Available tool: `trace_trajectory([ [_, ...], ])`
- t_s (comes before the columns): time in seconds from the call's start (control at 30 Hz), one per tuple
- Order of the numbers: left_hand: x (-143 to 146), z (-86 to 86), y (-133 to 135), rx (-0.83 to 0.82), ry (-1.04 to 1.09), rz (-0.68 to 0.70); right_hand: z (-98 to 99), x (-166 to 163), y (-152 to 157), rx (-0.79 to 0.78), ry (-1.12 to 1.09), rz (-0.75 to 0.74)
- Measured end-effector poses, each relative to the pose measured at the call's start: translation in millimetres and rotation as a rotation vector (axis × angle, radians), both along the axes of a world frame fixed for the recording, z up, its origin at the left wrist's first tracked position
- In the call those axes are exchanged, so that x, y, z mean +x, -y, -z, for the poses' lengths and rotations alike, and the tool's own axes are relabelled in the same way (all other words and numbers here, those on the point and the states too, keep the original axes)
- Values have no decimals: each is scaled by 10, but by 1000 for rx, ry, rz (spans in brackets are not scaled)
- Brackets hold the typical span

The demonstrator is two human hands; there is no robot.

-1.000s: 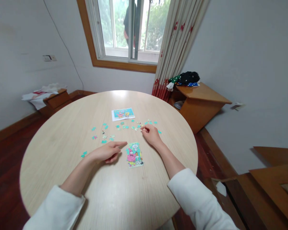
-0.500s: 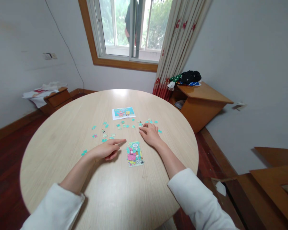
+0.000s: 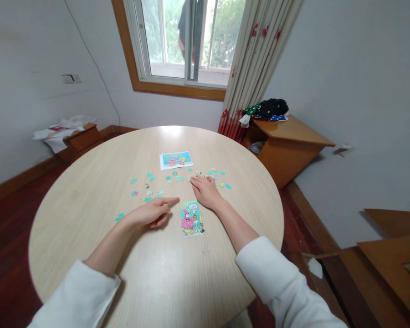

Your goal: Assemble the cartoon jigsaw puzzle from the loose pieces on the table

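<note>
A partly assembled cartoon jigsaw (image 3: 192,219) lies near the middle of the round wooden table (image 3: 157,264). Several loose teal puzzle pieces (image 3: 148,187) are scattered beyond it. A printed reference picture (image 3: 176,160) lies further back. My left hand (image 3: 152,212) rests on the table just left of the jigsaw, index finger stretched toward it, other fingers curled, nothing in it. My right hand (image 3: 205,191) lies palm down just above the jigsaw, fingertips among the loose pieces; what they touch is hidden.
A wooden cabinet (image 3: 287,146) with dark and spotted cloths (image 3: 267,109) stands at the right by the curtain (image 3: 253,64). A low drawer unit (image 3: 78,139) with papers sits at the left. A person (image 3: 187,27) stands outside the window.
My right hand has slid left and nearer, from the pieces at the right to those just above the jigsaw. My left hand has stayed in place.
</note>
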State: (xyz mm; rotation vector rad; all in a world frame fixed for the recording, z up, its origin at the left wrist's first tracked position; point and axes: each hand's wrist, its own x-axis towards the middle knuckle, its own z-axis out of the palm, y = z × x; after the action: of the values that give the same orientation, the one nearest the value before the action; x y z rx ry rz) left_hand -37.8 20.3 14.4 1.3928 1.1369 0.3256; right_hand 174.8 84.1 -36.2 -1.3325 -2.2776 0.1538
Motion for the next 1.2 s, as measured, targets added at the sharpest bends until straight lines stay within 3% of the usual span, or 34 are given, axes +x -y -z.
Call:
trace_trajectory([
  [0.63, -14, 33, -4, -24, 23, 66, -36, 16, 19, -37, -39, 44],
  [0.7, -5, -14, -10, 61, -9, 6, -34, 15, 17, -33, -43, 46],
  [0.8, 1, -63, -23, 350, -109, -102, -22, 19, 2, -16, -63, 62],
  [0.9, 2, -28, -29, 579, -178, -80, -9, 28, -19, 0, -93, 90],
  [1.03, 16, 90, -19, 619, -190, 82, -6, 39, -33, 3, -123, 104],
  [1.2, 20, 146, -19, 649, -243, 81, -15, 38, -27, -8, -148, 109],
])
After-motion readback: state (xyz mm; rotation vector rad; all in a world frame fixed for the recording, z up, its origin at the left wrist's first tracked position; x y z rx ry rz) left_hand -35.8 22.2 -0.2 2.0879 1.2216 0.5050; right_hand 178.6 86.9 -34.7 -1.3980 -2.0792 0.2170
